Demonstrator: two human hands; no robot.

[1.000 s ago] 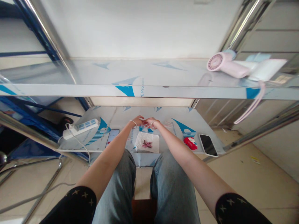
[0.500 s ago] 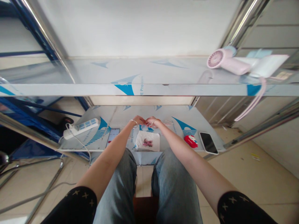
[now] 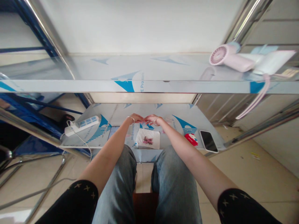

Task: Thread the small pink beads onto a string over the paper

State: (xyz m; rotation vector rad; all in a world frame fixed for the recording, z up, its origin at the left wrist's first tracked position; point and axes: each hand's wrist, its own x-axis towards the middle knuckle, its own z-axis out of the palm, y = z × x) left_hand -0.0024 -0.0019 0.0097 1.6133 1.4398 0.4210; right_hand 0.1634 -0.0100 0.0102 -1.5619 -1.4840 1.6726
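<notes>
My left hand (image 3: pixel 137 118), with a bangle on its wrist, and my right hand (image 3: pixel 151 119) meet fingertip to fingertip over the lower shelf. The fingers of both are pinched together. Whatever they hold is too small to make out. Just in front of them, nearer my knees, lies a white paper sheet (image 3: pixel 140 141) with a dark red and purple cluster (image 3: pixel 148 141) in its middle; whether that is printed or a pile of small pieces, I cannot tell. Clear plastic (image 3: pixel 169 121) lies to the right of my right hand.
A white power strip (image 3: pixel 81 125) with its cable stands at the left of the lower shelf (image 3: pixel 112 113). A phone (image 3: pixel 113 132) is partly behind my left forearm. On the right are a red item (image 3: pixel 191 139) and another phone (image 3: pixel 208 141). The upper shelf carries a pink fan (image 3: pixel 230 58).
My hands stay together, with a slight shift of the fingers. My left forearm has moved a little left and covers more of the left phone. The view has tilted slightly.
</notes>
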